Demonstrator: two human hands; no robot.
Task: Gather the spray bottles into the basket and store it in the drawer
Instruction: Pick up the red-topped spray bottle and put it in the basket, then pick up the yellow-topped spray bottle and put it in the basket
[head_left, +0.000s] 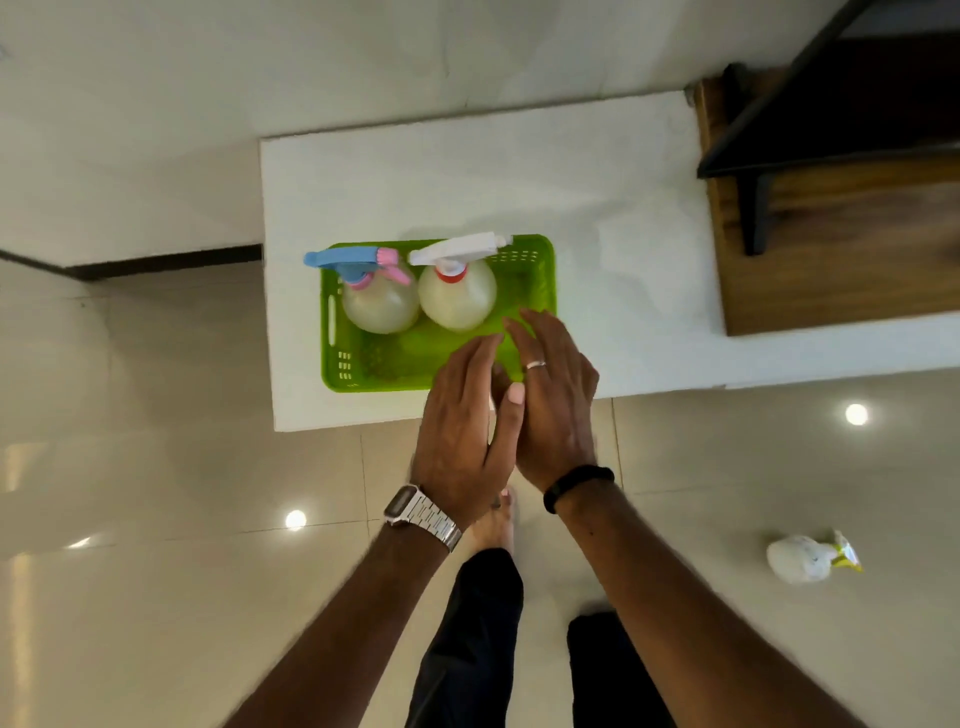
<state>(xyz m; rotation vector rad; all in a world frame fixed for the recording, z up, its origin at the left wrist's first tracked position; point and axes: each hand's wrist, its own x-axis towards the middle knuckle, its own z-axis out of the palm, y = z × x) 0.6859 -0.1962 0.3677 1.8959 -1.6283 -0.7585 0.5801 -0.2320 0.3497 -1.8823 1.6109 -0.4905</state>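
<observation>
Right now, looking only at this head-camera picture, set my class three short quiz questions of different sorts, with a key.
1. True or false: the green basket sits on the floor.
2. How many spray bottles stand in the basket?
3. Multiple choice: which bottle is further to the picture's left? A. the bottle with the blue and pink trigger; B. the bottle with the white trigger.

Key
1. False. It sits on the white surface.
2. Two, standing side by side.
3. A.

Note for trainees: the left hand and right hand are together, palms facing, over the basket's near edge, holding nothing.
</observation>
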